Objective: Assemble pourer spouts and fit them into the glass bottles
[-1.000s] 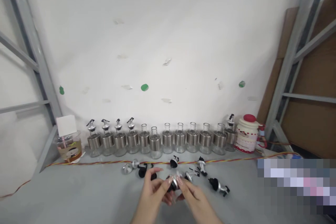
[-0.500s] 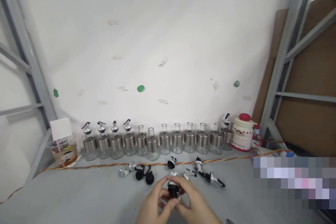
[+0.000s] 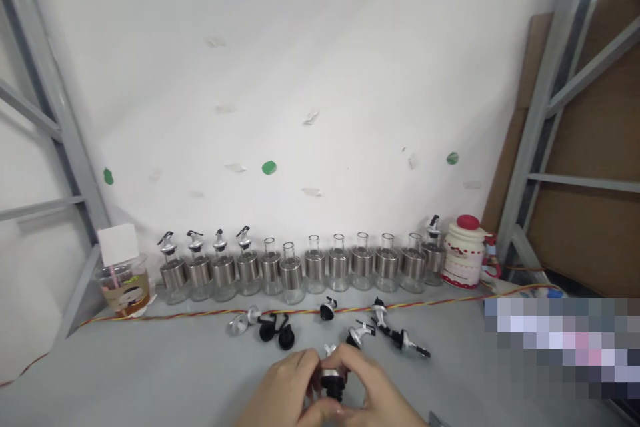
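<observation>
One plastic cup point(image 3: 125, 293) is standing at the far left of the counter point(image 3: 150, 373), a white card point(image 3: 119, 244) covering part of its top. Four spout-topped bottles point(image 3: 224, 271) are following, with clear and silver parts point(image 3: 239, 325) and two black parts point(image 3: 286, 337) lying in front. Low in the middle, the fingers of the left hand point(image 3: 285, 390) and right hand point(image 3: 377, 387) are gripping a pour spout point(image 3: 332, 381) between them, hiding its sides; the wrists are running out of view. Behind, seven open bottles point(image 3: 339, 263) are standing. Rightward, a jar point(image 3: 463, 257) is overlapping the last capped bottle point(image 3: 433, 257), and a pixelated patch point(image 3: 560, 347) is masking the corner.
</observation>
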Demonstrator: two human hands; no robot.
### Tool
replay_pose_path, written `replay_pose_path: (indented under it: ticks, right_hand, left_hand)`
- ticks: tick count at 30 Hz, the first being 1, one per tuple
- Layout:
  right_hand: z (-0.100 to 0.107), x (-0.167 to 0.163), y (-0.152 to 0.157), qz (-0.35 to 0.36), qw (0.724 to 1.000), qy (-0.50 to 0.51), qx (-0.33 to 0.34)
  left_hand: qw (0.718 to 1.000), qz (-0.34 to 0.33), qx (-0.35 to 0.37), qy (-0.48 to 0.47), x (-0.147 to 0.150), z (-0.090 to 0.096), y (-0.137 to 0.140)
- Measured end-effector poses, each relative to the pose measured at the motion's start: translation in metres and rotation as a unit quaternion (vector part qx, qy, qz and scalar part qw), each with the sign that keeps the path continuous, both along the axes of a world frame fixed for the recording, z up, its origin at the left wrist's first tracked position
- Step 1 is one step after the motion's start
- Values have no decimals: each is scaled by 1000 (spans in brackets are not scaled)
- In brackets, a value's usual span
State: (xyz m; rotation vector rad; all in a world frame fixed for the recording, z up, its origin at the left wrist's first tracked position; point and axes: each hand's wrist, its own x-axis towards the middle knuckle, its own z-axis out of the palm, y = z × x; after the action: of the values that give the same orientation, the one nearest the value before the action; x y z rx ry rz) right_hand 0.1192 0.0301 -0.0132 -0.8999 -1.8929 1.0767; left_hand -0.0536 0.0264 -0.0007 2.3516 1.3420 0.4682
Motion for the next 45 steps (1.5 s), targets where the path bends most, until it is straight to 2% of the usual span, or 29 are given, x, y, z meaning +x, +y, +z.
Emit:
replay_pose_path:
  ticks: [9, 13, 17, 24, 29, 32, 34, 39, 45]
  right_hand:
    - [4, -2, -1, 12, 999, 34, -4]
    - [5, -2, 1, 41, 999, 32, -7]
    - [6, 2, 4, 59, 998, 22, -11]
    - [6, 10, 3, 29, 999, -33, 10]
    - [10, 9, -1, 28, 999, -45, 9]
    - [12, 7, 0, 38, 999, -13, 5]
    - [12, 6, 0, 54, 998, 13, -23]
    - [5, 5, 0, 75, 990, 55, -104]
    - [7, 8, -4, 61, 991, 39, -115]
  left_hand:
    - [987, -7, -59, -150, 3, -14, 4]
    - [989, 17, -42, -140, 4, -15, 5]
    - [992, -4, -60, -114, 2, -12, 6]
    - [985, -23, -98, -141, 6, -16, 4]
    - [980, -16, -96, -176, 10, -23, 3]
    - [963, 14, -110, -246, 11, -28, 3]
    - [941, 25, -149, -302, 10, -30, 5]
    - [901, -36, -244, -358, 7, -30, 8]
    - [888, -70, -255, -376, 12, -38, 8]
